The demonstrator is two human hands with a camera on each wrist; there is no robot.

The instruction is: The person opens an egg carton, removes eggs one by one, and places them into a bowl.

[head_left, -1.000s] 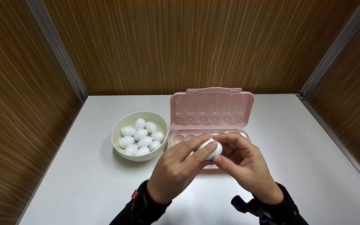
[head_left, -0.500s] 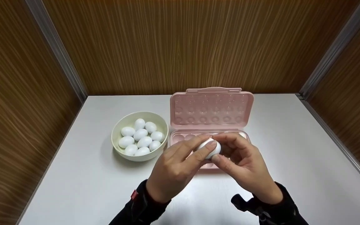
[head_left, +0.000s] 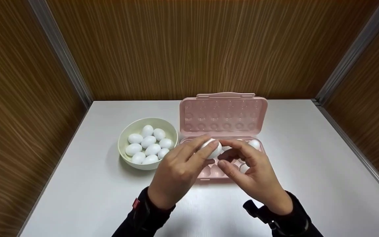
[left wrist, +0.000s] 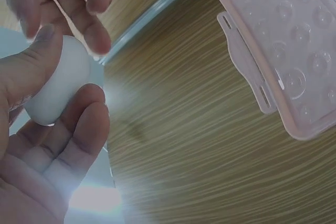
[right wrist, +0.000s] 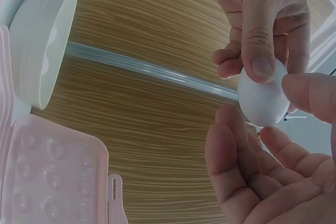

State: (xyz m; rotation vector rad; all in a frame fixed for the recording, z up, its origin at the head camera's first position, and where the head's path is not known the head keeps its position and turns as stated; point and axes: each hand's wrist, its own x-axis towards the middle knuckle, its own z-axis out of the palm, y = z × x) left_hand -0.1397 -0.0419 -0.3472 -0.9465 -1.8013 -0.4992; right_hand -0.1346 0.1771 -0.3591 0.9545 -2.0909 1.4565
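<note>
A white egg (head_left: 215,152) is held above the pink egg box (head_left: 224,115) by the left hand (head_left: 176,171), thumb on one side and fingers on the other. The right hand (head_left: 252,168) is at the egg's right, fingers bent loosely and apart. In the right wrist view its thumb lies close against the egg (right wrist: 262,103); whether they touch is unclear. The box's lid is up; its base is partly hidden by the hands. White eggs (head_left: 254,144) sit in cups on the base's right side, while front cups (head_left: 217,171) near the middle are bare.
Left of the box stands a cream bowl (head_left: 148,167) with several white eggs (head_left: 148,142) inside. Both rest on a white table (head_left: 94,197). Wood-grain panels (head_left: 189,49) with metal corner strips enclose the back and sides.
The left hand has moved a little left with the egg. The right thumb has come away from the egg's front and the right fingers have loosened, uncovering eggs in the box.
</note>
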